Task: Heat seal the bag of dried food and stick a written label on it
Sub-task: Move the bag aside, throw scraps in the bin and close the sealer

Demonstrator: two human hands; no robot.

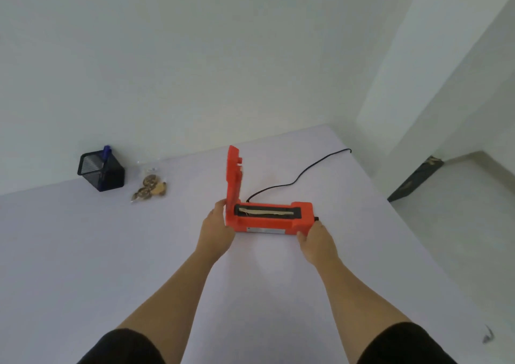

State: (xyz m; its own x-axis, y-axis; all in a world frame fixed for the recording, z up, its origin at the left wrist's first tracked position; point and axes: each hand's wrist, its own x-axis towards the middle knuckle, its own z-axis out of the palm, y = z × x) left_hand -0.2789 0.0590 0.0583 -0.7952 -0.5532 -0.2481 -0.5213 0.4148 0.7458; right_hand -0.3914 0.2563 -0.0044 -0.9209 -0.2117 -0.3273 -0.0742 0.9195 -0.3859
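An orange heat sealer (pixel 278 218) lies across the middle of the pale table, its hinged arm raised upright at the left end and the sealing strip exposed. My left hand (pixel 217 227) grips the sealer's left end at the hinge. My right hand (pixel 315 238) holds its right end. A clear bag of dried food (pixel 150 186) lies flat on the table further back to the left, apart from both hands. Behind it stands a black mesh pen holder (pixel 101 169) with a blue pen (pixel 106 153) in it.
The sealer's black cord (pixel 303 169) runs back and right over the table's far edge. A white wall borders the table at the back. The table's right edge drops to a light floor with a dark object (pixel 415 178) on it.
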